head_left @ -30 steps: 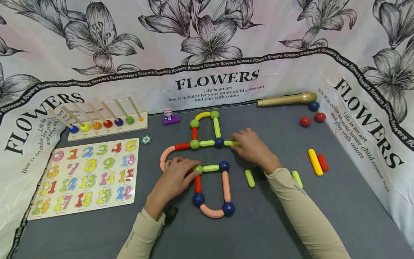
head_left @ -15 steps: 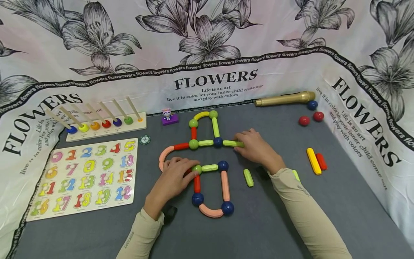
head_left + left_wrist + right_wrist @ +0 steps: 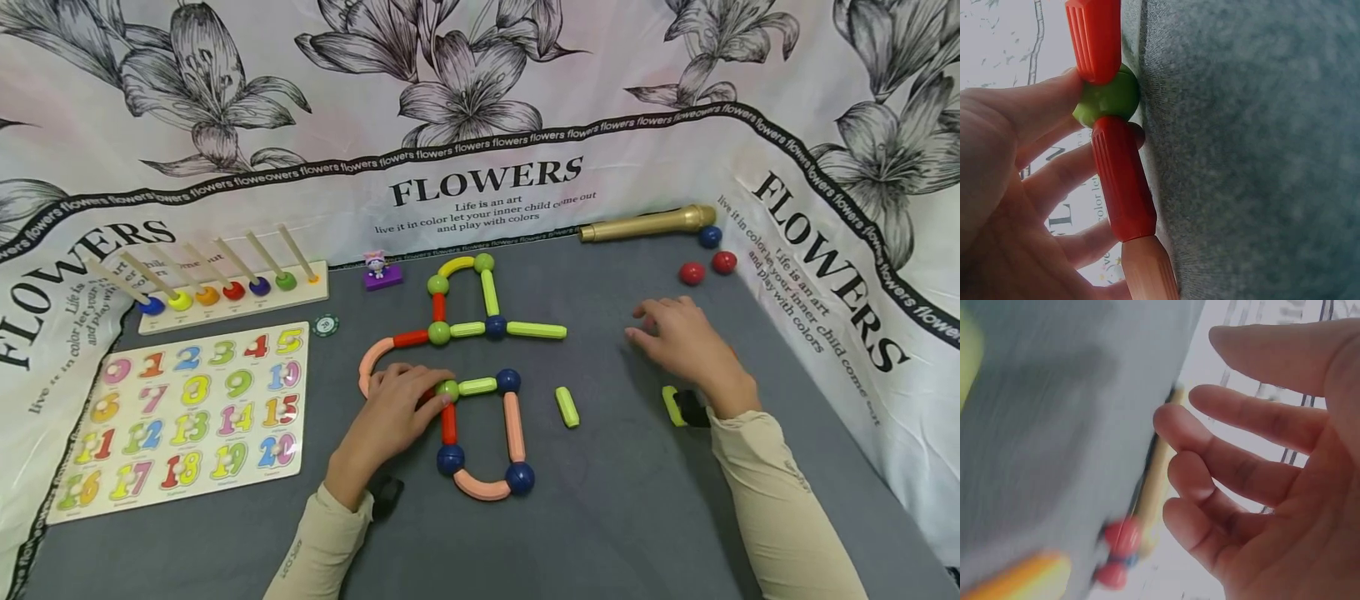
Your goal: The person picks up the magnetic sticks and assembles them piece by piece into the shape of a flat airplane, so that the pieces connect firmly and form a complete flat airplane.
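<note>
On the grey cloth lies a figure built of magnetic rods and balls. My left hand [image 3: 393, 417] rests at its left-middle junction, pinching the green ball [image 3: 1110, 97] between thumb and fingers. Two red rods [image 3: 1124, 178] meet that ball, and a curved salmon rod [image 3: 369, 367] joins one of them. My right hand [image 3: 686, 346] is off the cloth at the right, fingers loosely bent, holding nothing. A light green rod [image 3: 536, 331] sticks out right from a blue ball [image 3: 496, 327]. Nearer me lies a loose green rod [image 3: 567, 407]; another green rod [image 3: 672, 406] is partly hidden by the right wrist camera.
A number puzzle board [image 3: 191, 417] and a peg stacker [image 3: 240, 296] stand at the left. At the back are a small figurine [image 3: 382, 275] and a gold microphone [image 3: 645, 225], with red balls [image 3: 692, 272] nearby. A yellow rod [image 3: 1019, 578] shows blurred in the right wrist view.
My right hand has let go of the light green rod and moved away to the right. The left hand keeps its hold. The head view has shifted slightly.
</note>
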{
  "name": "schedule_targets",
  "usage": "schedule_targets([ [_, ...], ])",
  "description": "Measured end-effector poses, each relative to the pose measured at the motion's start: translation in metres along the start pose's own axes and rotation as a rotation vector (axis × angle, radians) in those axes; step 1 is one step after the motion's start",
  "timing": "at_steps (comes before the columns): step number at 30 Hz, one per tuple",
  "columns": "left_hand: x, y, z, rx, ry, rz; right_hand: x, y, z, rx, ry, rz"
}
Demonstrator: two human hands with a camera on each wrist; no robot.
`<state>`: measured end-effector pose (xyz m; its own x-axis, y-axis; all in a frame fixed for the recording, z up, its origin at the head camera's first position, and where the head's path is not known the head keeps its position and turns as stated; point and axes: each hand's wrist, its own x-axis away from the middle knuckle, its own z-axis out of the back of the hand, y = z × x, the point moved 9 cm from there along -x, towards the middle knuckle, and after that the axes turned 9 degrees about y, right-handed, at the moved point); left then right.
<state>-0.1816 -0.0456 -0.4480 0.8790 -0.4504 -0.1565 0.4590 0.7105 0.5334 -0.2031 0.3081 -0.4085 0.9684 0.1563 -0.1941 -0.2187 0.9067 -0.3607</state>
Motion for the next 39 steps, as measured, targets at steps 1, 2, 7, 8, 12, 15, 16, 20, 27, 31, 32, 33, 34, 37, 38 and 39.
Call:
schedule_targets([
  [1,0.0,0.0,0.0,0.002,-0.002,0.002,0.004,0.009,0.006,0.01,0.014,-0.008],
  [2,0.0,0.0,0.0,0.002,-0.004,0.004,0.008,0.018,0.011,0.024,0.025,-0.019],
  [7,-0.001,0.0,0.0,0.006,-0.01,0.014,0.029,0.062,0.025,0.09,0.028,-0.102],
  [8,-0.001,0.0,0.0,0.007,-0.01,0.014,0.033,0.068,0.025,0.105,0.013,-0.118],
  [12,0.0,0.0,-0.001,0.008,-0.014,0.017,0.046,0.085,0.016,0.144,-0.057,-0.161],
  [15,0.0,-0.001,-0.003,0.007,-0.015,0.021,0.049,0.088,0.011,0.153,-0.069,-0.168],
  [16,0.0,0.0,-0.003,0.007,-0.016,0.022,0.049,0.088,0.011,0.153,-0.061,-0.165],
  [20,0.001,-0.001,-0.002,0.006,-0.013,0.021,0.044,0.079,0.016,0.118,0.036,-0.123],
  [27,0.0,-0.002,-0.001,0.001,-0.005,0.009,0.028,0.041,0.031,-0.047,0.222,-0.053],
  [31,0.0,-0.003,-0.001,0.0,-0.01,0.009,0.02,0.018,0.025,-0.154,0.192,-0.093],
  [32,0.0,-0.003,-0.001,0.001,-0.01,0.007,0.018,0.013,0.022,-0.188,0.178,-0.111],
  [33,0.0,-0.003,-0.001,0.001,-0.01,0.005,0.017,0.008,0.018,-0.225,0.162,-0.134],
  [34,0.0,-0.003,-0.001,0.001,-0.009,0.002,0.015,0.004,0.013,-0.266,0.143,-0.158],
  [37,0.0,-0.002,0.0,-0.002,-0.007,-0.005,0.011,-0.008,-0.002,-0.399,0.088,-0.228],
  [38,0.0,-0.002,0.0,-0.003,-0.007,-0.006,0.01,-0.012,-0.009,-0.449,0.065,-0.251],
  [39,0.0,-0.002,0.001,-0.004,-0.007,-0.005,0.008,-0.015,-0.015,-0.497,0.046,-0.27],
])
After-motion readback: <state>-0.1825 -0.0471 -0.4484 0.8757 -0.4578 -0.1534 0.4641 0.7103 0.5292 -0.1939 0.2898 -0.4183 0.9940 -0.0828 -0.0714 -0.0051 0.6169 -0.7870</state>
